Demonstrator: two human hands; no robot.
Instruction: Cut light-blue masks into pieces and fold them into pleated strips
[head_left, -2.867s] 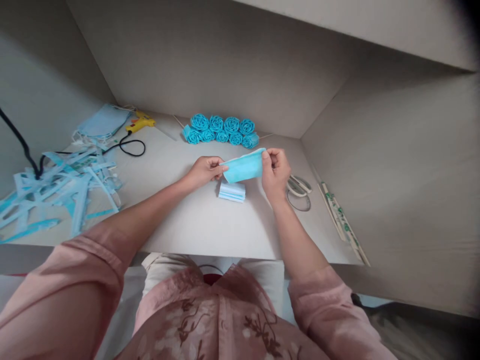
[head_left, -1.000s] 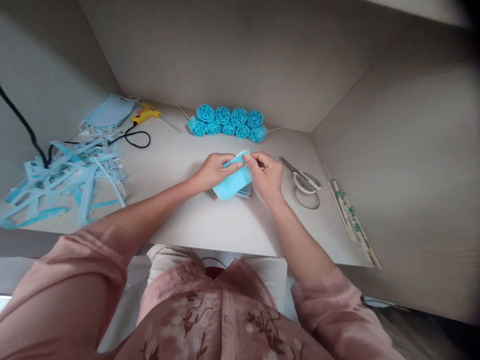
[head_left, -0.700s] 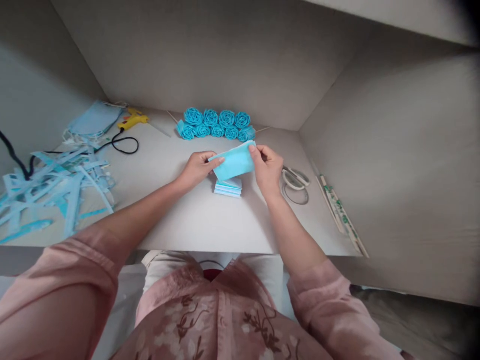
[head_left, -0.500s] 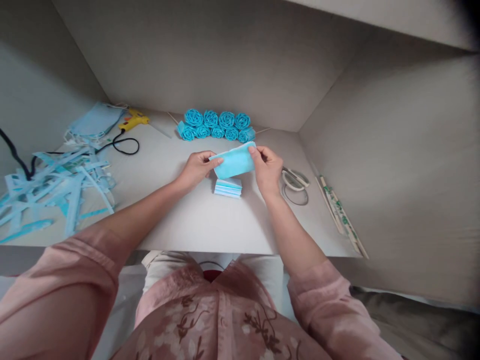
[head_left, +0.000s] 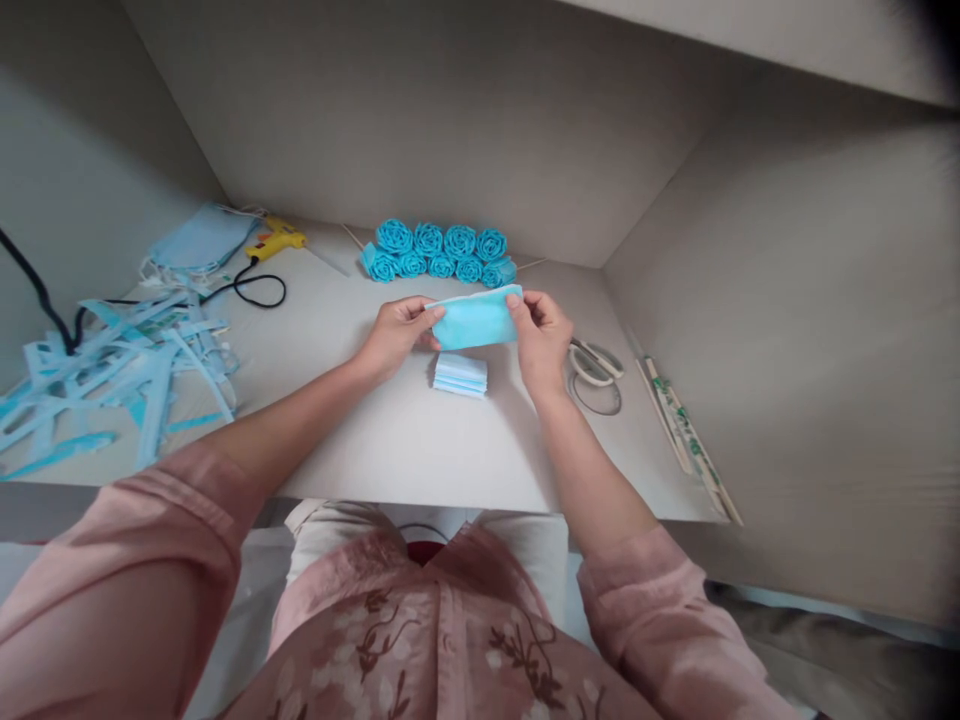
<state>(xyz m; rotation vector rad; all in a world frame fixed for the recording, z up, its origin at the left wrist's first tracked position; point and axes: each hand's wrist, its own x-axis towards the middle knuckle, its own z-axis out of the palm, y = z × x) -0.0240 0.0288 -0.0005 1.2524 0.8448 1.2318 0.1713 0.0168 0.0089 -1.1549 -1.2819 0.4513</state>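
Both my hands hold a light blue rectangular piece of mask fabric point(head_left: 476, 322) above the grey table point(head_left: 390, 440). My left hand point(head_left: 397, 335) pinches its left end and my right hand point(head_left: 541, 335) pinches its right end, so the piece is stretched level between them. Just below it on the table lies a small stack of folded blue and white fabric pieces point(head_left: 460, 375). A row of turquoise fabric roses point(head_left: 439, 253) sits behind, close to the back wall.
White-handled scissors point(head_left: 592, 363) lie right of my right hand. Long wrapped sticks point(head_left: 690, 440) rest along the right wall. At the left are a heap of blue strips point(head_left: 112, 370), face masks point(head_left: 202, 240) and a yellow glue gun point(head_left: 276, 241) with a black cord.
The piece was folded down over the stack a second ago. It has since been lifted and pulled out flat between both hands, and tilted from slanted to level.
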